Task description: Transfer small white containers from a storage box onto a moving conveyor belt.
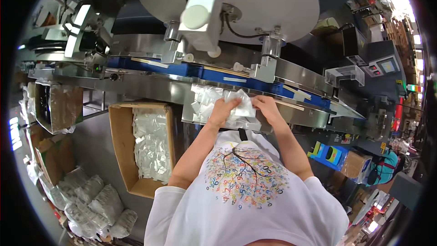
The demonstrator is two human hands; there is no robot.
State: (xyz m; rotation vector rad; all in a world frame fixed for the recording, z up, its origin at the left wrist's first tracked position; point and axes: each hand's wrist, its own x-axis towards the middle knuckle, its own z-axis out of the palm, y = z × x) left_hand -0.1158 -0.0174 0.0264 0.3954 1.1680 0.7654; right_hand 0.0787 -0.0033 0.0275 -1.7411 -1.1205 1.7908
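Observation:
Both of my hands are over a metal tray (pixel 189 117) in front of the conveyor. Small flat white packets (pixel 204 100) lie heaped in the tray. Closed with thumb and fingers together, my left hand (pixel 222 111) grips a white packet (pixel 246 105) that looks doubled with others. At that packet's right edge is my right hand (pixel 267 108), its fingertips pinched together on it. Where one packet ends and another begins between my hands is hard to make out.
A blue conveyor belt (pixel 182 69) with pale thin strips on it runs across behind the tray. Above it hangs a machine with a large round plate (pixel 277 0). An open cardboard box (pixel 119 148) of white packets stands at left, near filled plastic bags (pixel 105 202).

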